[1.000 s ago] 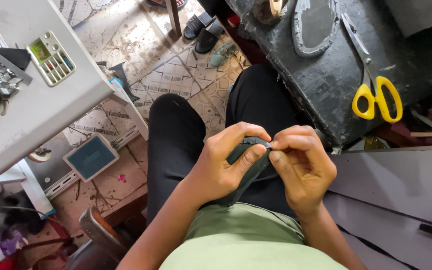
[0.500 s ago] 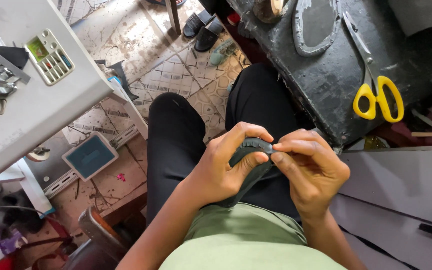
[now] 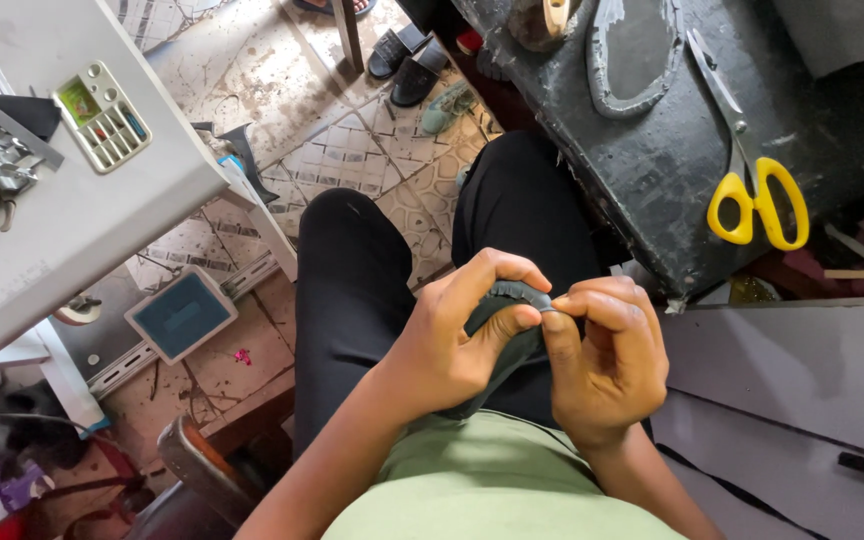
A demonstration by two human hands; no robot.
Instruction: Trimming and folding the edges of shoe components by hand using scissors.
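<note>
Over my lap, both hands grip a small dark grey piece of material (image 3: 504,335) with a folded, curved edge. My left hand (image 3: 457,340) wraps it from the left, thumb pressing its middle and forefinger arched over the top. My right hand (image 3: 607,355) pinches the piece's upper right edge between thumb and fingertips. Most of the piece is hidden inside my palms. I sit in black trousers (image 3: 352,290) and a light green shirt (image 3: 492,480).
A black worktop (image 3: 672,160) at upper right carries yellow-handled scissors (image 3: 752,170) and a dark sole-shaped cutout (image 3: 637,50). A white sewing machine (image 3: 62,170) stands at left. A grey bench surface (image 3: 792,380) lies at right. Sandals (image 3: 407,60) and a pedal box (image 3: 180,312) sit on the tiled floor.
Both hands have shifted slightly right and downward in view; my right fingers have slid along the piece's edge while my left thumb pressed further over it.
</note>
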